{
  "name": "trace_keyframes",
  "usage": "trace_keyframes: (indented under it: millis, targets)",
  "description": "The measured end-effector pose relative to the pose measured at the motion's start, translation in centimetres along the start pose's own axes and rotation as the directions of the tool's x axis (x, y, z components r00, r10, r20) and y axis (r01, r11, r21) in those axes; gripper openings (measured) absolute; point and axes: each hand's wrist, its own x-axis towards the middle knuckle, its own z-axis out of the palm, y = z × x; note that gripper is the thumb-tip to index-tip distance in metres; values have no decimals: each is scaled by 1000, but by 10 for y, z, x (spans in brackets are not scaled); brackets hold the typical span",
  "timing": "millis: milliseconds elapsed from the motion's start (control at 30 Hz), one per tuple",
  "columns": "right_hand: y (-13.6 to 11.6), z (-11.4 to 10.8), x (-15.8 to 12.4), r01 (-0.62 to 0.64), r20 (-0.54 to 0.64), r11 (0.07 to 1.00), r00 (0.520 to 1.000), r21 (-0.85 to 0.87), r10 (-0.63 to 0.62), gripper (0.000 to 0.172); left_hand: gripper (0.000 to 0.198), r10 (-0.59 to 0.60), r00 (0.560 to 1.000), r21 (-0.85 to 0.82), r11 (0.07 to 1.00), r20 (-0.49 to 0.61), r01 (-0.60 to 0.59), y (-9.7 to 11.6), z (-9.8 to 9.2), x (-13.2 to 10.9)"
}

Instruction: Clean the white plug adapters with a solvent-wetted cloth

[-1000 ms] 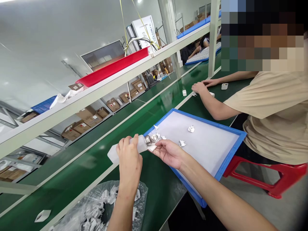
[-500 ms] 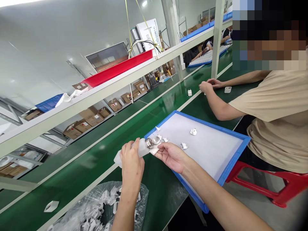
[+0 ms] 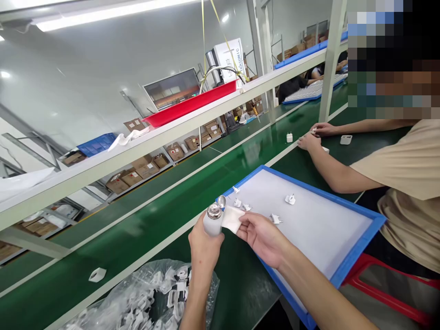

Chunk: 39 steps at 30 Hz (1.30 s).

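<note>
My left hand (image 3: 205, 245) is wrapped round a white bottle (image 3: 213, 224) with a shiny metal top, its round lid flipped up. The bottle stands nearly upright now. Between the fingertips of my right hand (image 3: 263, 236) is a white cloth (image 3: 233, 219), held out flat right beside the bottle's top. Under and past my right hand lies a blue-rimmed white tray (image 3: 319, 233), with several white plug pieces on it, among them a plug piece (image 3: 275, 218) and another (image 3: 290, 199). Below my left wrist is a clear plastic bag (image 3: 137, 293) full of white plastic parts.
A green conveyor belt (image 3: 165, 213) crosses behind my hands, carrying a white housing (image 3: 97, 274) and a white charger (image 3: 289, 137). An overhead shelf holds a red tray (image 3: 192, 103). To the right a co-worker (image 3: 405, 160) handles a small white part beside a red stool (image 3: 388, 293).
The bottle has gone from tilted over the cloth to nearly upright. The cloth now shows more fully in my right fingers. The whole view has shifted a little.
</note>
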Motion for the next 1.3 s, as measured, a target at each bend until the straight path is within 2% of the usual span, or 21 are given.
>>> trace_keyframes:
  millis: [133,400,700,800,900,1000,1100,1167,1267,1300]
  targets:
    - [2,-4,-1,-5,-1,1000,1000,-6,5,25,53,-61,997,-117,991,-36,57,-2,2,-7]
    - [6,-10,-3,-16,-6,1000,1000,-8,16,31,34,-102,992,-407,905,71,122,-2,7,-13]
    - [0,-8,-7,-21,-66,999,998,-44,18,35,42,-207,972,-514,825,108,233,-5,7,-13]
    - [-1,-7,-8,16,-99,996,995,-91,-25,32,44,-197,971,-526,817,132,238,-8,8,-14]
    - [3,-7,-8,92,-132,977,984,-193,-118,30,44,-200,972,-490,840,120,233,-9,9,-15]
    - [11,-6,-7,226,-84,904,958,-363,-273,32,43,-204,976,-405,888,77,218,-8,12,-16]
    - [23,-2,-5,374,85,770,917,-517,-389,34,46,-145,989,-259,955,21,146,-2,15,-17]
    - [33,0,-5,434,180,675,892,-597,-414,40,43,-103,995,-171,980,-4,100,4,17,-17]
    - [46,1,-5,462,261,511,871,-725,-417,49,30,-98,994,-92,991,-40,94,12,17,-16]
    - [49,0,-4,457,268,505,875,-732,-403,50,27,-98,994,-74,993,-57,93,13,18,-14]
